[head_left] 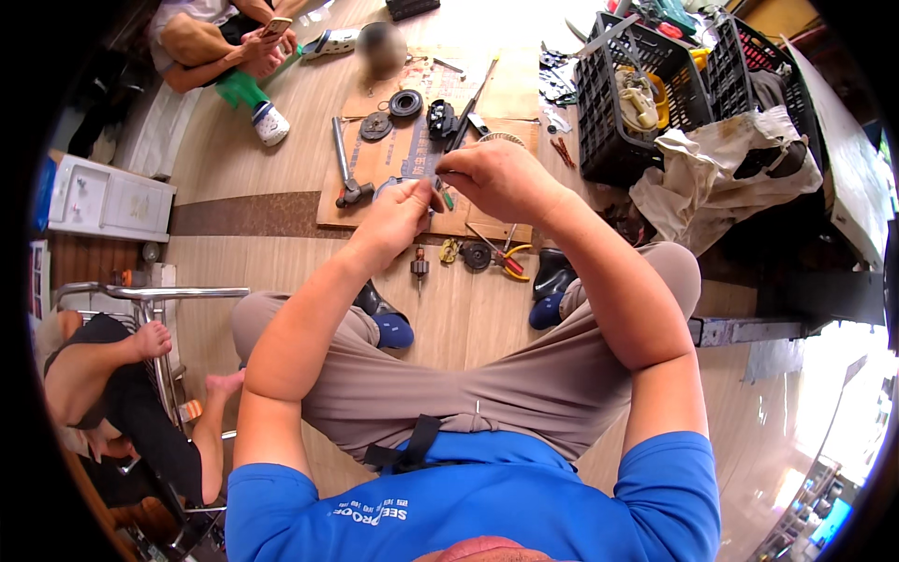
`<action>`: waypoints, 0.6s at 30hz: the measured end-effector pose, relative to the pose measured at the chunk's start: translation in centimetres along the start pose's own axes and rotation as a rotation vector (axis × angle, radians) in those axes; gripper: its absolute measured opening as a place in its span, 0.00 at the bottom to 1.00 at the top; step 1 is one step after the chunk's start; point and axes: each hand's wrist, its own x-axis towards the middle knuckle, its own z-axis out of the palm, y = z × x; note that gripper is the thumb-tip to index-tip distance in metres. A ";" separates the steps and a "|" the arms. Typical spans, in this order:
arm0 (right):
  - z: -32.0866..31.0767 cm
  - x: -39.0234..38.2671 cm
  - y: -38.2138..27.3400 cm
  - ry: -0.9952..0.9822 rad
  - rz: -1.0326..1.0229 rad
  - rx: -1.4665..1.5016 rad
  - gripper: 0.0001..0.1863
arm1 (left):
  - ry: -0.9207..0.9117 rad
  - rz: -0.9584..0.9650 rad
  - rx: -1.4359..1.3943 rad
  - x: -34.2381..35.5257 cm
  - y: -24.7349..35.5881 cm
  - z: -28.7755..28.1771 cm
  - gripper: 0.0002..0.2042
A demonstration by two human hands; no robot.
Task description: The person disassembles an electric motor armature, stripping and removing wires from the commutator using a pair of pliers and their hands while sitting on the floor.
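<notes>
Above the cardboard, my left hand (405, 217) and my right hand (501, 178) meet with fingertips nearly touching. The left fingers are closed around a small part, mostly hidden, that I cannot make out. My right thumb and fingers are pinched together, and what lies between them is too small to name. Just left of the hands lies a hammer (345, 159) with a metal head. Beyond them are a black ring-shaped part (405, 103), a round dark disc (375, 126) and a black housing part (440, 119). A motor armature (420, 266) lies on the floor nearer to me.
Pliers (513, 264) with red and yellow handles and a round black part (478, 256) lie near my feet. Black crates (609, 122) and a stained cloth (702, 169) stand right. Seated people (201, 47) are at the far left and near left, beside a metal-framed chair (154, 293).
</notes>
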 end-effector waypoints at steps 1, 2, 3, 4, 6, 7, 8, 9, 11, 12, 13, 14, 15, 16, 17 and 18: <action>0.0 -0.1 -0.2 0.033 0.021 0.025 0.08 | -0.010 0.007 0.002 0.3 0.0 -0.3 0.19; 0.5 -0.1 -0.3 0.095 -0.016 0.044 0.08 | 0.052 0.020 -0.066 0.5 -0.2 -0.7 0.19; 1.1 -0.1 -0.6 0.096 0.041 0.066 0.08 | 0.108 0.030 -0.136 0.8 -0.5 -0.9 0.18; 1.6 -0.1 -1.0 0.119 0.065 0.150 0.07 | 0.136 0.056 -0.205 1.0 -0.6 -1.1 0.17; 2.9 0.1 -2.3 0.142 0.117 0.305 0.07 | 0.242 0.067 -0.370 1.5 -0.9 -1.8 0.16; 3.5 0.1 -2.6 0.145 0.152 0.375 0.08 | 0.312 0.110 -0.450 1.8 -0.9 -1.7 0.16; 4.0 0.2 -2.9 0.179 0.107 0.366 0.19 | 0.263 0.140 -0.493 1.8 -0.3 -2.0 0.16; 4.2 0.1 -3.1 0.182 0.101 0.460 0.18 | 0.258 0.140 -0.494 2.0 -0.1 -1.5 0.16; 5.3 0.3 -3.3 0.284 0.083 0.545 0.15 | 0.353 0.131 -0.628 1.7 0.6 -0.8 0.17; 5.7 0.5 -3.3 0.308 0.124 0.581 0.14 | 0.176 0.192 -0.643 2.1 -0.5 -2.1 0.19; 5.9 0.5 -3.1 0.330 0.164 0.617 0.13 | 0.134 0.220 -0.715 2.6 -0.8 -2.1 0.19; 5.5 0.5 -3.2 0.333 0.236 0.575 0.10 | 0.079 0.229 -0.743 2.8 -0.9 -2.4 0.19; 5.5 0.6 -3.1 0.388 0.272 0.625 0.09 | 0.016 0.240 -0.771 3.0 -0.7 -2.4 0.19; 5.5 0.6 -3.1 0.379 0.298 0.643 0.09 | -0.020 0.246 -0.783 2.9 -0.5 -2.4 0.19; 5.2 0.4 -3.3 0.367 0.332 0.655 0.09 | -0.090 0.254 -0.849 2.9 -0.5 -2.4 0.19; 4.9 0.5 -3.6 0.340 0.348 0.676 0.10 | -0.030 0.253 -0.841 2.8 -0.4 -2.3 0.19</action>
